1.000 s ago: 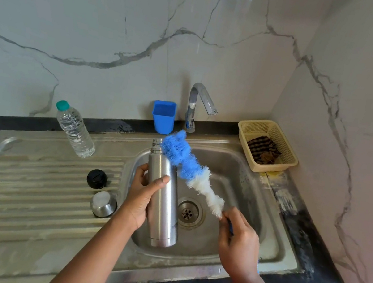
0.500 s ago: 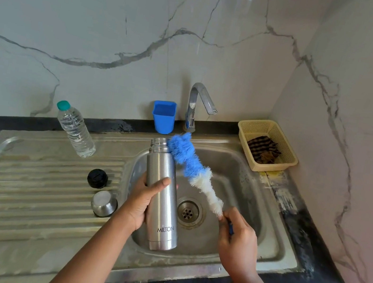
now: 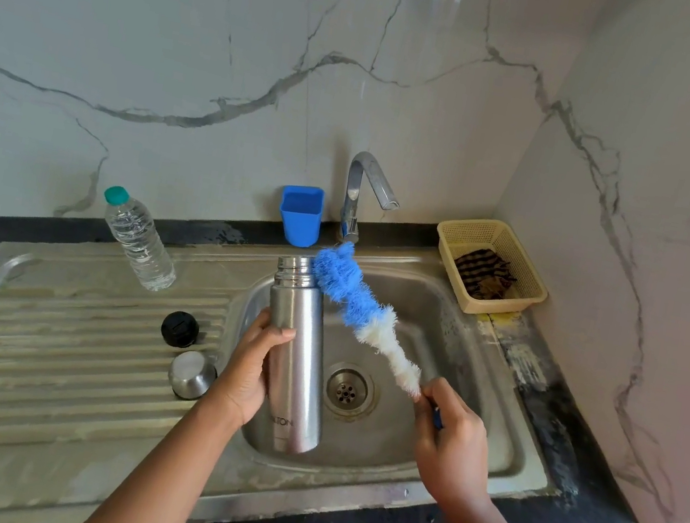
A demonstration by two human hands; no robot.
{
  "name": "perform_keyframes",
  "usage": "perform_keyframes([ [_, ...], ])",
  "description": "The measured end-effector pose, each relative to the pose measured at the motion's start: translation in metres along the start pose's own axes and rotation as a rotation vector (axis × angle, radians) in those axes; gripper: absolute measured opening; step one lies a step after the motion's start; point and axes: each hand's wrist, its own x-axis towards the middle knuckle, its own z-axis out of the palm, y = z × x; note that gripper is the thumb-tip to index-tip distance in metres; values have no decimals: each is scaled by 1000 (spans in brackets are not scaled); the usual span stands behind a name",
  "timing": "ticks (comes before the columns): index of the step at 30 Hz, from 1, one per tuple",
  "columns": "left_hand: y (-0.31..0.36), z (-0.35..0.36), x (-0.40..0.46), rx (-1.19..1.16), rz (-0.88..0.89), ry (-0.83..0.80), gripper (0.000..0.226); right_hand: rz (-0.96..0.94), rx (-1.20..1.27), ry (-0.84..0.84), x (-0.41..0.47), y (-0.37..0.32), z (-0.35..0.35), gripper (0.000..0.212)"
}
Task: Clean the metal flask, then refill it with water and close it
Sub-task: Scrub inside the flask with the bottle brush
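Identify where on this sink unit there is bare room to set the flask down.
Free: the ribbed steel draining board left and in front of the black round stopper and steel cap cup. Crowded: the back ledge, with the clear plastic water bottle, blue plastic cup and chrome tap.

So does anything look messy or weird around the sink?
Yes. The counter strip right of the sink looks worn, with pale and yellowish patches below the yellow basket. The draining board is stained and dull. Nothing looks spilled or tipped over.
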Motion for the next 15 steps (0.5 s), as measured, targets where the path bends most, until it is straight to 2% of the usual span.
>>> perform_keyframes([
  [2,0,1,-2,-27,-23,4,54,-35,1,-3,-1,-1,-1,30],
  [4,2,4,-5,-12,-44,17,59,-121,22,-22,-5,-5,-2,30],
  [7,4,10,-6,147,-17,28,94,-79,25,-4,-5,-7,0,31],
  [9,3,15,-9,176,-26,66,106,-19,15,15,-5,-8,2,30],
  [13,1,17,-10,143,-36,116,93,-133,0,-9,-7,-13,0,27],
  [15,1,14,-9,119,-25,122,88,-68,-6,11,-5,-10,0,28],
])
